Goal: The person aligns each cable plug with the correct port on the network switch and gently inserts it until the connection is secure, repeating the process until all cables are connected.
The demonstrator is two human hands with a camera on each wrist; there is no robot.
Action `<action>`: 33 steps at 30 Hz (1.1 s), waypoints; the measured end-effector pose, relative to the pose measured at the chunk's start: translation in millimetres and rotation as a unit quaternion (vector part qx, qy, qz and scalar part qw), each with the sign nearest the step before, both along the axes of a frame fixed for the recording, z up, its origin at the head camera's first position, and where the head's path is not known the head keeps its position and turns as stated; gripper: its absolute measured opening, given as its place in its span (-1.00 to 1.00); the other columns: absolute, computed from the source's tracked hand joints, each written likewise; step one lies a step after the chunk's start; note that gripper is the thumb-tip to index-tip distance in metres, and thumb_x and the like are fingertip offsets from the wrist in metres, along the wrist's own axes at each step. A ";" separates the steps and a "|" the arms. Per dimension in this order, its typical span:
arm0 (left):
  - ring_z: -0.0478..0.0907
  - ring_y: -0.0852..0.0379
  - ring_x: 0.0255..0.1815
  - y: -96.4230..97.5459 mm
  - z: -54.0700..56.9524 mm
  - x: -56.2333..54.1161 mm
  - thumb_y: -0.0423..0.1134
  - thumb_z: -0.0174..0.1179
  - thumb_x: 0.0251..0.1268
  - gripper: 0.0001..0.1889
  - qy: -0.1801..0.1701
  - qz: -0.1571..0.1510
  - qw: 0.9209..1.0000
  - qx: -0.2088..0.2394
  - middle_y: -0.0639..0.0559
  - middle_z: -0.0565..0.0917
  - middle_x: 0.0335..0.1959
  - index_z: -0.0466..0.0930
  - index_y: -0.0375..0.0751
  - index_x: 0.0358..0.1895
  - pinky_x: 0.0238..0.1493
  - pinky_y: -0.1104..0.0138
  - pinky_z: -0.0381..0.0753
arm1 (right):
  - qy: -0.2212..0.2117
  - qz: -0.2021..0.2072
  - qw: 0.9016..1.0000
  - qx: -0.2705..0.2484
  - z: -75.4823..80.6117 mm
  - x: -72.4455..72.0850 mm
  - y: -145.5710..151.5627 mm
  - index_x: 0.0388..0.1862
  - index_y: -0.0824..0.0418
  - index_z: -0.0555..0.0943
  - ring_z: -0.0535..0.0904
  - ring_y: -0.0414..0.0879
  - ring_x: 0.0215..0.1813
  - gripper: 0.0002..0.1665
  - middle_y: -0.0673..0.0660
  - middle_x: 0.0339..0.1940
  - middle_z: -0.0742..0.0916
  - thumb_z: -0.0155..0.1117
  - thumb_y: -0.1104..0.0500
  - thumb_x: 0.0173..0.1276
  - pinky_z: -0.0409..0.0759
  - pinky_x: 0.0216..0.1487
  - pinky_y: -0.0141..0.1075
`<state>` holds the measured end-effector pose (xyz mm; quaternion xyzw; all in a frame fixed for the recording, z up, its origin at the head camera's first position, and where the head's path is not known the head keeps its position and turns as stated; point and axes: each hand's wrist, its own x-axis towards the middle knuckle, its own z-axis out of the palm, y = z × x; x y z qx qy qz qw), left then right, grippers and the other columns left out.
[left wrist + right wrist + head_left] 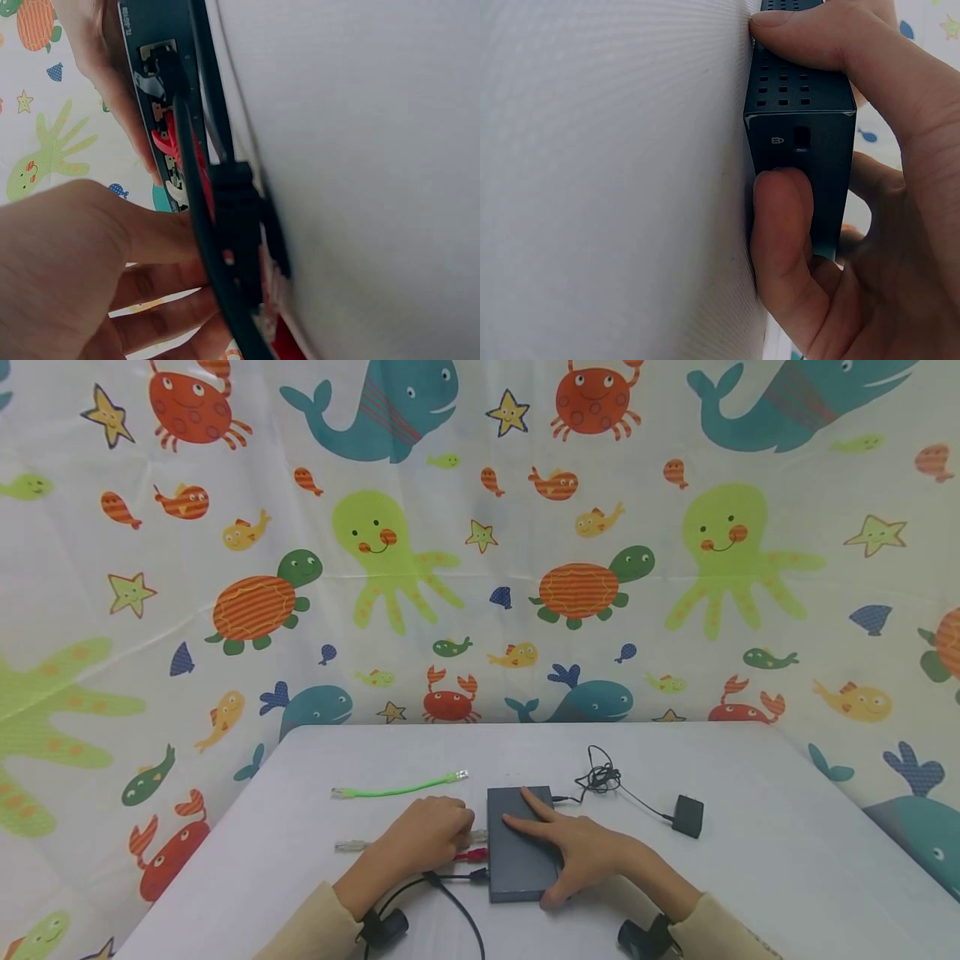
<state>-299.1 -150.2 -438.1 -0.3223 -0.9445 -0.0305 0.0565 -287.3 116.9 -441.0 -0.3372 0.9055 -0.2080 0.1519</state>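
Observation:
A dark grey network switch (517, 870) lies on the table, its ports facing left. My right hand (588, 845) grips it from the right, two fingers spread over the top and the thumb at the near right corner; the right wrist view shows another finger curled against the side (832, 180). At the port side, my left hand (429, 831) pinches a whitish-grey Ethernet cable (350, 846) close to its plug (176, 193); how deep the plug sits is hidden. Nearer me, a red Ethernet cable (472, 856) and a black Ethernet cable (459, 906) are plugged into neighbouring ports.
A short green Ethernet cable (408, 790) lies behind my left hand. From the switch's far right side a thin tangled power cord (598, 778) runs to a black power adapter (688, 817). A patterned curtain (480, 610) hangs behind the white table (757, 860).

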 end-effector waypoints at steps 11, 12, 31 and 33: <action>0.37 0.29 -0.51 0.5 0.4 -1.9 -0.20 0.32 0.18 -0.94 -0.008 0.002 1.000 -0.002 0.28 0.53 -0.53 0.68 0.04 -0.29 -0.40 0.46 0.44 | 0.000 0.001 1.000 -0.002 -1.7 -1.5 1.1 0.50 -0.45 0.04 0.27 0.18 0.45 0.22 0.00 0.64 -0.15 0.50 -0.32 -0.12 0.42 0.21 0.18; 0.37 0.29 -0.51 0.5 0.4 -1.9 -0.20 0.32 0.18 -0.94 -0.010 0.002 1.000 -0.001 0.28 0.52 -0.53 0.68 0.04 -0.29 -0.41 0.46 0.44 | -0.001 0.001 1.000 -0.002 -1.9 -1.6 1.2 0.50 -0.45 0.04 0.27 0.18 0.45 0.22 0.00 0.64 -0.16 0.50 -0.32 -0.12 0.42 0.21 0.18; 0.37 0.30 -0.51 -0.7 -0.2 -1.0 -0.22 0.30 0.19 -0.95 -0.013 0.002 1.000 0.002 0.29 0.52 -0.53 0.68 0.05 -0.30 -0.41 0.45 0.45 | 0.006 0.005 1.000 -0.002 -2.7 -1.1 0.5 0.50 -0.43 0.04 0.28 0.16 0.44 0.22 0.01 0.64 -0.15 0.49 -0.33 -0.11 0.42 0.22 0.16; 0.37 0.30 -0.50 -1.0 -0.2 -0.8 -0.22 0.30 0.19 -0.95 -0.016 0.003 1.000 0.005 0.29 0.53 -0.53 0.68 0.05 -0.30 -0.40 0.45 0.45 | 0.007 0.005 1.000 -0.002 -2.1 -0.7 0.3 0.50 -0.43 0.04 0.28 0.15 0.43 0.22 0.02 0.64 -0.14 0.49 -0.32 -0.11 0.43 0.22 0.15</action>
